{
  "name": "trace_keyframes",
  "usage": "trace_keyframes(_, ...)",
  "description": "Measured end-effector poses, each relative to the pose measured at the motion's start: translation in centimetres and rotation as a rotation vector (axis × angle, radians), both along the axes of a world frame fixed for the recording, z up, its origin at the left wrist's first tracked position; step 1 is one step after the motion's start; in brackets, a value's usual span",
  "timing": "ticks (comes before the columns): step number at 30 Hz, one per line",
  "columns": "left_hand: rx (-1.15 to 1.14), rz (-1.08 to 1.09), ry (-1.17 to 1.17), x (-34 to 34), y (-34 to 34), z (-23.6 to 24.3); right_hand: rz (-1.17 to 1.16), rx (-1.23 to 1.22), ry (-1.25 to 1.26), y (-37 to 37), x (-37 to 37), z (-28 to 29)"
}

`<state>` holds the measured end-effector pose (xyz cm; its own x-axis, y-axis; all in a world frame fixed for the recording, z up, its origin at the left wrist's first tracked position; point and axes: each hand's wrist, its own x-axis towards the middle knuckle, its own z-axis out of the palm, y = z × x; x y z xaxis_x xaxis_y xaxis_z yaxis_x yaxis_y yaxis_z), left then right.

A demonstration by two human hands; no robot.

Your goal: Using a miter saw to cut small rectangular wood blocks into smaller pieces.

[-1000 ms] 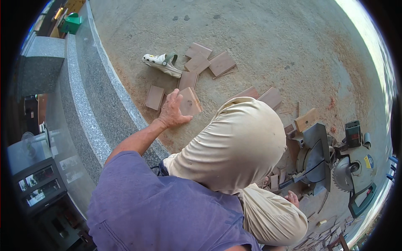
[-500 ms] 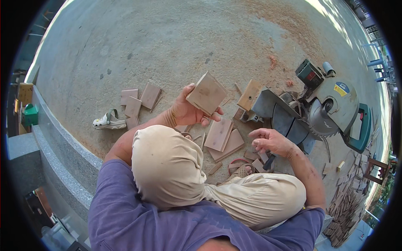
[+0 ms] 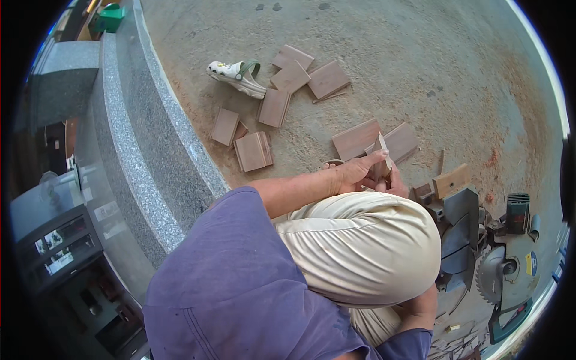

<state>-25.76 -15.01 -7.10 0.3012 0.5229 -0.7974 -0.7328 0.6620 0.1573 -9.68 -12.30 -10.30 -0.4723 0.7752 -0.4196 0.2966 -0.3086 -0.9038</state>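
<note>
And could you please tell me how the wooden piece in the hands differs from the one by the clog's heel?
The held piece is raised, its narrow edge showing; the floor piece lies broad face up. The left hand and right hand hold the held piece; neither touches the floor piece. Both look wooden.

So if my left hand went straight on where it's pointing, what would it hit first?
Your left hand touches the wood piece, so that comes first; just past it seems to be your right hand, though depth is unclear.
</note>
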Motion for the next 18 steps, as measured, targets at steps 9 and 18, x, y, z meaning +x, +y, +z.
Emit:
trace_keyframes(9,0.297,-0.607,1.358,-10.6,-13.0,0.6,0.245,-0.158,0.13,-2.8,-4.9,1.2)
trace_keyframes(18,0.312,-1.049,1.787,-15.1,-22.6,-0.9,0.357,-0.086,0.103,-4.5,-3.5,1.8)
